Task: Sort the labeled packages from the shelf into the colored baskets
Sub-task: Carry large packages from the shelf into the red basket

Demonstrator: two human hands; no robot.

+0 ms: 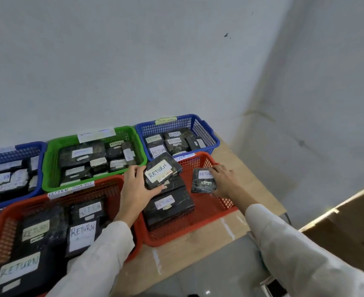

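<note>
Left hand (134, 189) is gripping a RETURN package (160, 173) and right hand (224, 182) is pinching a smaller package (203, 181), both over the near red basket (187, 237) on the worktop (189, 256). The smaller label is probably reading RETURN too, but it is partly covered. Green basket (48, 168) and blue basket (206, 133) are sitting behind, holding more packages.

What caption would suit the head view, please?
The left hand holds a larger package and the right hand a smaller package over a red basket, beside a green basket and blue basket.

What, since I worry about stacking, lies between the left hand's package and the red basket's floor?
A resting package already lies in the red basket, right below the held package that the left hand grips. The held one would likely land on it, not the floor.
</note>
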